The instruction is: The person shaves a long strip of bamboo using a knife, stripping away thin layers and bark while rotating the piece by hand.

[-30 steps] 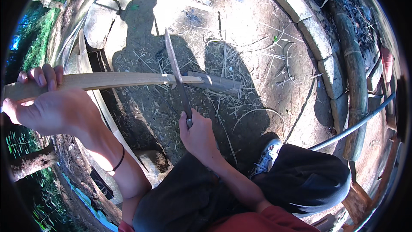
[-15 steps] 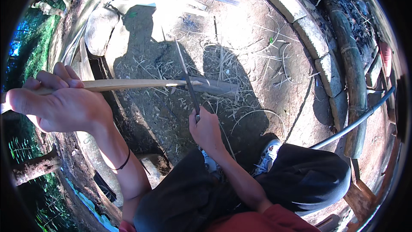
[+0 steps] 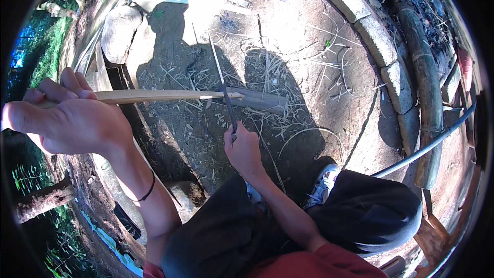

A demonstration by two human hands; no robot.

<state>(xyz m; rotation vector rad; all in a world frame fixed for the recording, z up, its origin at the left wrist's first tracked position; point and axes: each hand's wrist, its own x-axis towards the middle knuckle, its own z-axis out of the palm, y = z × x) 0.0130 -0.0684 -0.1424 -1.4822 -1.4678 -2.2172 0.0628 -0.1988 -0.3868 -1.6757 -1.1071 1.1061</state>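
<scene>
Strip (image 3: 154, 96): while a broader face showed a second ago, a narrower one shows now, so it appears to have been rolled in the grip. From the view's centre it runs from 9 o'clock to 12.
Left hand (image 3: 77, 123): at 9 o'clock; fingers clamped round the strip, dark band (image 3: 149, 190) at the wrist.
Right hand (image 3: 244, 146): at 6 o'clock; fingers wrapped on the handle of the knife (image 3: 230, 109).
Knife: crosses the strip near its far end, tip between 11 and 12. The blade now presents thinly where its flat showed, and the crossing lies nearer that end. Judged: a different side is addressed. Whether the edge bites cannot be told.
Log (image 3: 265, 101): at 1 o'clock on the ground (image 3: 334, 108), below the strip's end; contact not determinable. Judged the nearest obstruction.
Shavings (image 3: 267, 77): loose around the log; judged minor.
Shoe (image 3: 324, 185): at 4 o'clock, apart from the blade.
Perimeter: stone (image 3: 121, 33) at 10, bricks (image 3: 378, 41) at 2, pole (image 3: 424, 82) between 2 and 3, hose (image 3: 427, 146) at 3; all clear of the knife.
</scene>
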